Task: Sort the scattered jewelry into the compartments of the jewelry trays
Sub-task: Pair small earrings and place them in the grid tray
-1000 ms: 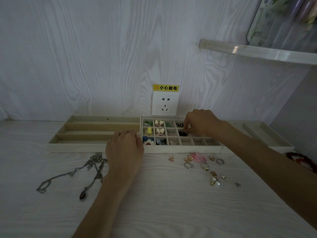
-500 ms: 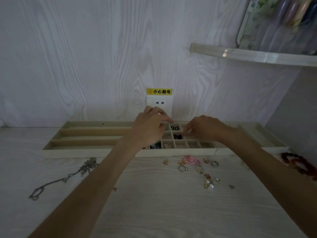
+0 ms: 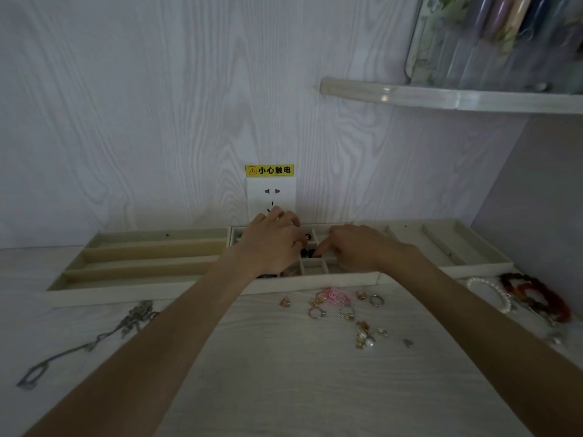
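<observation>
Three cream jewelry trays stand in a row against the wall: a long-slot tray (image 3: 142, 257), a small-grid tray (image 3: 315, 280) and a right tray (image 3: 441, 244). Both hands are over the grid tray. My left hand (image 3: 271, 244) hovers with fingers curled and hides the compartments under it. My right hand (image 3: 356, 247) brings its fingertips to a small dark piece (image 3: 307, 253) between the two hands. In front of the trays lie loose rings (image 3: 315, 312), a pink piece (image 3: 334, 294), gold earrings (image 3: 362, 335) and a silver necklace (image 3: 126, 323).
A pearl bracelet (image 3: 492, 291) and a red bead bracelet (image 3: 536, 294) lie at the table's right edge. A wall socket (image 3: 271, 197) with a yellow warning label is right behind the hands. A clear shelf (image 3: 441, 96) juts out at the upper right.
My left hand rose from the table in front of the trays and reached over the grid tray beside my right hand. The right hand stayed over the same compartments.
</observation>
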